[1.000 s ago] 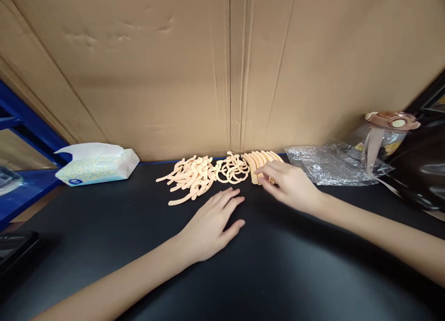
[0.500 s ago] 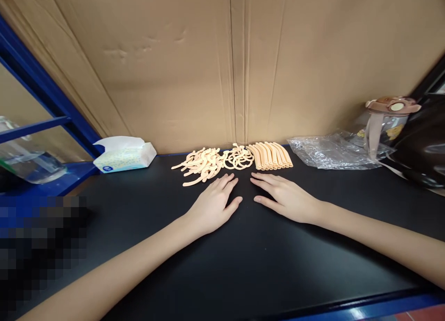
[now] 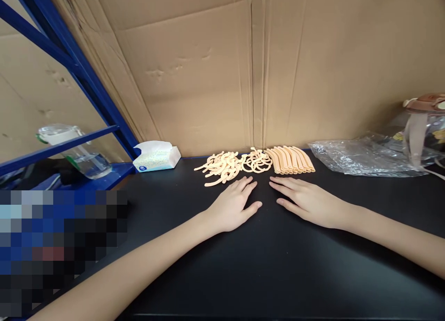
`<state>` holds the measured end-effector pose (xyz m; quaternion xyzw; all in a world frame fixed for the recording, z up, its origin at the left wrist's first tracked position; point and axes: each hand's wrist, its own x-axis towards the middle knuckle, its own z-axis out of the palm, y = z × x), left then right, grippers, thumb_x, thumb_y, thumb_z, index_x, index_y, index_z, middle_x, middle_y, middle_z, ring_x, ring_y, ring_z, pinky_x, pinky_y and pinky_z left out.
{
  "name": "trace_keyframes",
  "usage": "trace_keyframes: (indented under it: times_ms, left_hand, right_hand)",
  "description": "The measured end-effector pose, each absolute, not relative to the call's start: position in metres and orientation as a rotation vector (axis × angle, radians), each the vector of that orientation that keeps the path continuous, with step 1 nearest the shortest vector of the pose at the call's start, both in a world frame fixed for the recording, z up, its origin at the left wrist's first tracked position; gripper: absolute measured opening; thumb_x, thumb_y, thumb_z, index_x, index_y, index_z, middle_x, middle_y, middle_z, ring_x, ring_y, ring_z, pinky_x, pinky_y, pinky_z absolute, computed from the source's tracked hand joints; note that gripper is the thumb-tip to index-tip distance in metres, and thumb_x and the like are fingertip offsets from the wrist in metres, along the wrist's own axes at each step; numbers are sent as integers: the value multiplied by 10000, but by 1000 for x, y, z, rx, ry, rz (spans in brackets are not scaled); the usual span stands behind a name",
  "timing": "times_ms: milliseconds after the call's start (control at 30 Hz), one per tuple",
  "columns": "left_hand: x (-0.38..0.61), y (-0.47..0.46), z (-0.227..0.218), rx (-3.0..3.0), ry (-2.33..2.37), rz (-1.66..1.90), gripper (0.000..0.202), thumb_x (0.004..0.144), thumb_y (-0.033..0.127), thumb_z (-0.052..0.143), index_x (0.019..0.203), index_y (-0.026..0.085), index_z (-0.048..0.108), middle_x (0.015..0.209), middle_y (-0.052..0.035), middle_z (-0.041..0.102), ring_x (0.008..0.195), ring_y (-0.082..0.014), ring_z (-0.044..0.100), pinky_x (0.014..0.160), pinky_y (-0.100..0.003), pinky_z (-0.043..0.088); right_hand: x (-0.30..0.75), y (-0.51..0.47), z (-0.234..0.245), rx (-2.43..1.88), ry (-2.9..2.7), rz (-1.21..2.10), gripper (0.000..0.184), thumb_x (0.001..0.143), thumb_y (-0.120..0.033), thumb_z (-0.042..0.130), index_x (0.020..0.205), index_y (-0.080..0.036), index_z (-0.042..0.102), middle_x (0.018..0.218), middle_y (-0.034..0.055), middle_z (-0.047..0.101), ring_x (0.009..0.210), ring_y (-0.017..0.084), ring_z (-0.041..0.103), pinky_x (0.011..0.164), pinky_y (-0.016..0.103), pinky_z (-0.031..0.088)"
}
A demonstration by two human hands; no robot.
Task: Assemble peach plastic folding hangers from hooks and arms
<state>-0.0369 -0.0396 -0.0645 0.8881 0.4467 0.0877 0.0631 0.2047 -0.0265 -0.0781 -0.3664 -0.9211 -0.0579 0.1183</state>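
Observation:
My left hand [image 3: 232,206] lies palm down on the black table [image 3: 264,274], fingers stretched out and thumb apart, holding nothing. Just beyond its fingertips is a loose heap of peach-coloured curved strips [image 3: 224,166] with rounded ends. My right hand [image 3: 311,201] rests flat too, its fingers spread toward the left. Past it stands a neat row of several peach-coloured curved pieces [image 3: 290,160], hollow-looking at the near ends. Between heap and row sits a small pile of peach-coloured ring-like pieces [image 3: 256,161]. Neither hand visibly touches any piece.
A tissue box [image 3: 158,158] stands at the back left, near a blue metal frame [image 3: 86,94] and a clear bottle [image 3: 88,161]. Crumpled clear plastic bags [image 3: 361,156] lie at the right beside a brown-lidded drinking bottle [image 3: 422,103]. Cardboard [image 3: 194,89] walls off the back.
The view has turned to the left, so everything appears farther right. Both hands stay flat on the table, and the peach pieces keep their places.

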Motion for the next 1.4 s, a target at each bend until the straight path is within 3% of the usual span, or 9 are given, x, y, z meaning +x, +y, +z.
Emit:
trace_keyframes:
  times_ms: [167, 667, 1233, 1400]
  left_hand:
    - [-37, -40, -65, 2669, 1349, 263, 592, 949, 485, 353, 1418, 124, 335, 1508, -128, 275, 1389, -279, 242, 1139, -426, 239]
    - [-39, -41, -66, 2695, 1336, 287, 590, 952, 497, 333, 1414, 130, 339, 1501, -121, 294, 1385, -268, 258, 1130, -419, 257]
    - [-34, -37, -69, 2701, 1348, 266, 588, 952, 497, 330, 1414, 133, 340, 1504, -119, 287, 1386, -259, 254, 1131, -414, 246]
    - [-34, -36, -71, 2706, 1348, 280, 583, 948, 509, 327, 1410, 154, 347, 1505, -107, 290, 1383, -263, 263, 1129, -412, 248]
  right_hand:
    - [205, -27, -76, -1041, -2716, -234, 472, 937, -237, 299, 1344, -75, 477, 1395, 144, 464, 1250, 265, 482, 1042, 449, 419]
    - [202, -28, -79, -1112, -2622, -143, 463, 892, -288, 414, 1324, -151, 510, 1381, 101, 490, 1231, 265, 499, 1025, 469, 426]
    - [211, -27, -75, -1003, -2701, -200, 465, 960, -321, 335, 1340, -94, 479, 1389, 145, 472, 1265, 270, 463, 1058, 457, 390]
    - [213, -25, -78, -982, -2682, -183, 457, 957, -336, 349, 1340, -125, 483, 1386, 130, 479, 1264, 262, 466, 1055, 456, 394]
